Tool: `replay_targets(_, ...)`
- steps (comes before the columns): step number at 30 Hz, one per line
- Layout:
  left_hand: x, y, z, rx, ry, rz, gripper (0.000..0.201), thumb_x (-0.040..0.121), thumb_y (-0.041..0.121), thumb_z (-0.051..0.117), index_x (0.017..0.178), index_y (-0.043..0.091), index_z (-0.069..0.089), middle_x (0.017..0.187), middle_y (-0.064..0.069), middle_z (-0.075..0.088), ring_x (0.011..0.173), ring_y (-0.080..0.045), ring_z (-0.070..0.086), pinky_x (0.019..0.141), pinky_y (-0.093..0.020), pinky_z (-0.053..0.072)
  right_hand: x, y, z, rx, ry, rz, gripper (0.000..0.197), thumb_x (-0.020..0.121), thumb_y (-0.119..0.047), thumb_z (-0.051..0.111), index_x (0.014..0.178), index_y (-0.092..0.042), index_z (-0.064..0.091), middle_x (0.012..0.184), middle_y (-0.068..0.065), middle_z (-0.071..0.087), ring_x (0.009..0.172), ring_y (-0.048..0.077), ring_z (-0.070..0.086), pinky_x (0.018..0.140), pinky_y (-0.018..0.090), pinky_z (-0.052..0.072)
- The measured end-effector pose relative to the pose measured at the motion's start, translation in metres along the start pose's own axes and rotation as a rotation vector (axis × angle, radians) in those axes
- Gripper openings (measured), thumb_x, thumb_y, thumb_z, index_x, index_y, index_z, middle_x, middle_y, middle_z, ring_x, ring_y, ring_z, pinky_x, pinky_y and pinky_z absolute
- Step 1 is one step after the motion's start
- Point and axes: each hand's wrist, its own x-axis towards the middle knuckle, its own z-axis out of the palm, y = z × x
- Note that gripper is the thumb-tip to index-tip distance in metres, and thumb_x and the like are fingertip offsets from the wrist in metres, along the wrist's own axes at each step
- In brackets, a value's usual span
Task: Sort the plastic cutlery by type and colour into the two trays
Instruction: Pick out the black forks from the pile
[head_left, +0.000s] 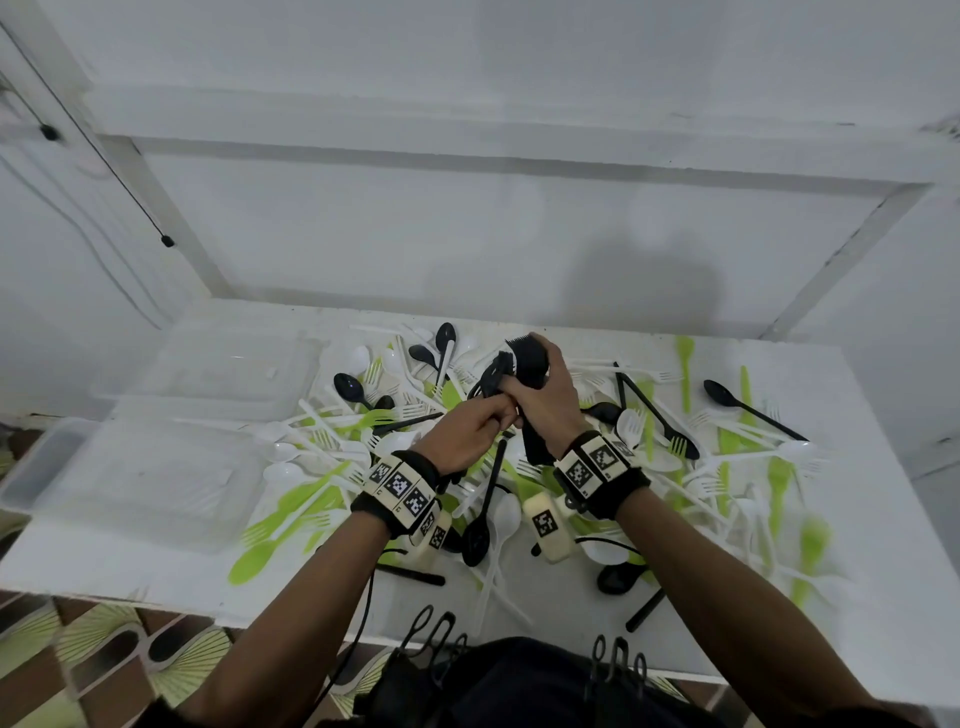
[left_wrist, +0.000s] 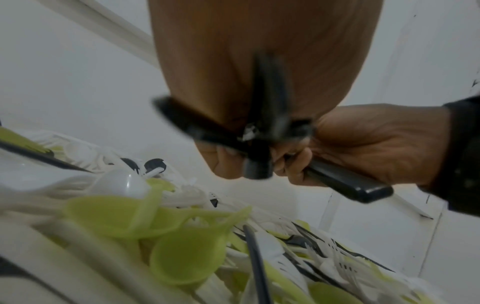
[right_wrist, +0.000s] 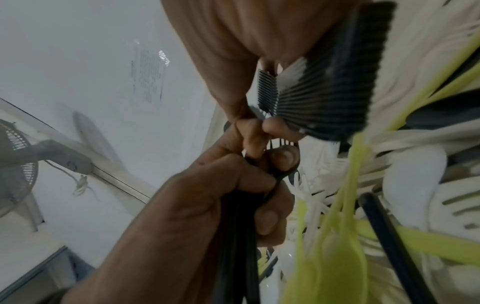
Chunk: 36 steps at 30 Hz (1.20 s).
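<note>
- Right hand (head_left: 545, 400) grips a stacked bundle of black plastic forks (head_left: 527, 358) at frame centre.
- Left hand (head_left: 467, 434) pinches black plastic cutlery handles (head_left: 488, 387) beside it.
- Two clear plastic trays (head_left: 156, 467) sit at left.

A white table (head_left: 156, 571) stands against white walls (head_left: 467, 234); patterned floor (head_left: 78, 654) below.

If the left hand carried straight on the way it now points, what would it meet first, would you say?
Most likely the right hand: the left hand already touches it around the bundle of black forks, though exact depth is unclear.
</note>
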Motion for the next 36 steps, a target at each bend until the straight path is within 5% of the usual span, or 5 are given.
replay_targets(9, -0.005, -0.006, 0.005, 0.164, 0.193, -0.006, 0.041, 0.109, 0.018, 0.041, 0.149, 0.009, 0.036, 0.085, 0.002, 0.057, 0.078, -0.021, 0.059, 0.068, -0.033, 0.044, 0.024, -0.003, -0.014, 0.335, 0.138, 0.118, 0.059, 0.086, 0.002, 0.068, 0.133, -0.025, 0.046, 0.078, 0.015, 0.067, 0.055, 0.022, 0.056, 0.046, 0.029, 0.045)
replay_targets(16, 0.002, 0.002, 0.008, 0.078, 0.25, -0.076, 0.027, 0.111, 0.018, 0.034, 0.13, 0.007, 0.049, 0.079, -0.002, 0.06, 0.062, -0.008, 0.052, 0.056, -0.016, 0.037, 0.013, 0.005, 0.002, 0.457, 0.024, 0.082, 0.06, 0.09, -0.011, 0.074, 0.14, -0.022, 0.043, 0.09, 0.02, 0.067, 0.062, 0.028, 0.06, 0.051, 0.033, 0.05)
replay_targets(21, 0.005, 0.005, 0.011, 0.035, 0.244, -0.073, 0.028, 0.111, 0.017, 0.033, 0.134, 0.012, 0.049, 0.08, -0.003, 0.064, 0.061, -0.011, 0.058, 0.058, -0.016, 0.043, 0.015, 0.004, 0.008, 0.298, 0.126, -0.008, 0.061, 0.084, -0.027, 0.076, 0.137, -0.033, 0.046, 0.104, 0.011, 0.074, 0.096, 0.03, 0.072, 0.092, 0.056, 0.057)
replay_targets(27, -0.003, -0.01, 0.009, -0.139, 0.284, -0.034, 0.032, 0.09, -0.015, 0.029, 0.098, 0.014, 0.04, 0.086, -0.017, 0.054, 0.072, -0.024, 0.05, 0.065, -0.03, 0.043, 0.025, -0.012, -0.015, 0.438, 0.168, 0.066, 0.052, 0.097, -0.003, 0.062, 0.141, -0.02, 0.038, 0.082, 0.013, 0.064, 0.056, 0.022, 0.06, 0.051, 0.033, 0.054)
replay_targets(36, 0.0, 0.009, 0.005, -0.328, 0.377, 0.055, 0.03, 0.096, -0.016, 0.029, 0.093, 0.013, 0.028, 0.095, -0.015, 0.042, 0.069, -0.028, 0.045, 0.059, -0.025, 0.039, 0.01, -0.006, -0.002, 0.254, -0.106, 0.02, 0.062, 0.086, -0.004, 0.078, 0.136, -0.017, 0.044, 0.081, 0.019, 0.064, 0.055, 0.025, 0.06, 0.051, 0.031, 0.052)
